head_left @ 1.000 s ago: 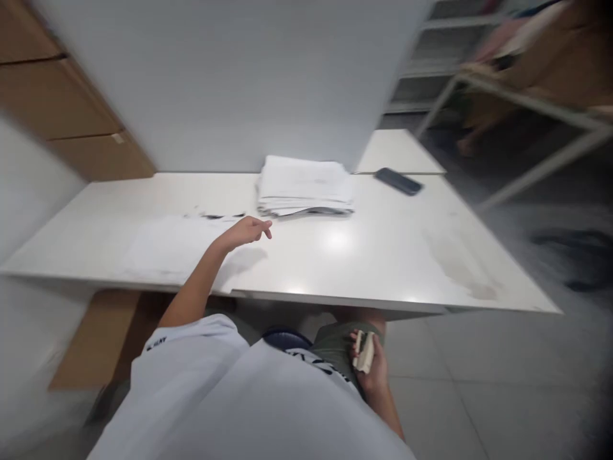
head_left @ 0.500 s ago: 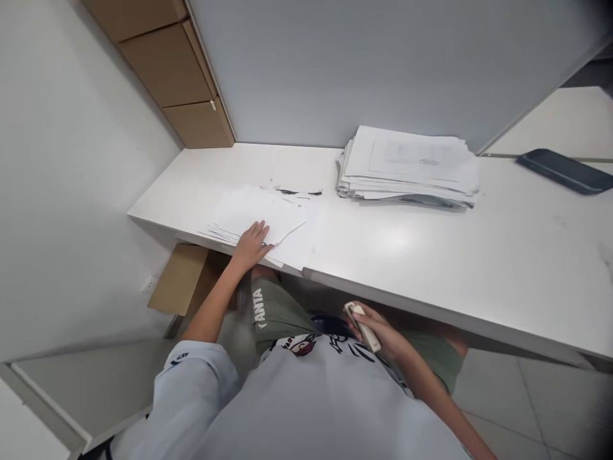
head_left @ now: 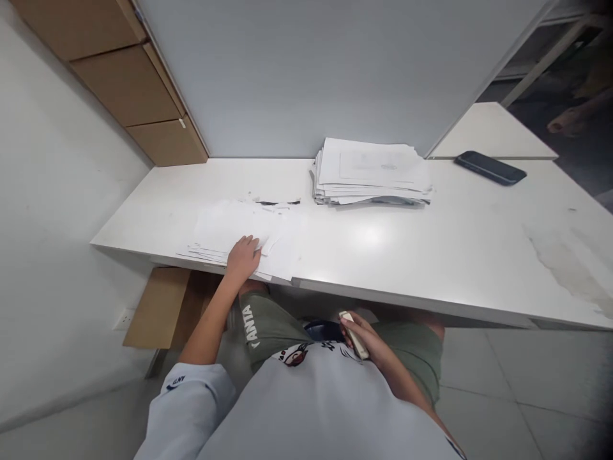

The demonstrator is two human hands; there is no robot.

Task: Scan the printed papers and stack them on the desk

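Near the front edge of the white desk, my left hand rests on a loose pile of white paper sheets. Its fingers are drawn together on the top sheets, with the thumb at their right edge, where a corner lifts and bends. How many sheets are pinched is hidden. Down by my lap, below the desk edge, my right hand is closed around a cream-coloured stapler. Its fingers cover part of the stapler, which is held apart from the papers.
A thick stack of printed papers stands against the grey partition. To its right lies a dark phone. Cardboard boxes rise at the back left, and an open carton sits beneath the desk.
The camera view has shifted, showing more of the desk's right side. My left hand's fingers have drawn closer together, and the sheet corner beside them bends more. My right hand still grips the stapler.
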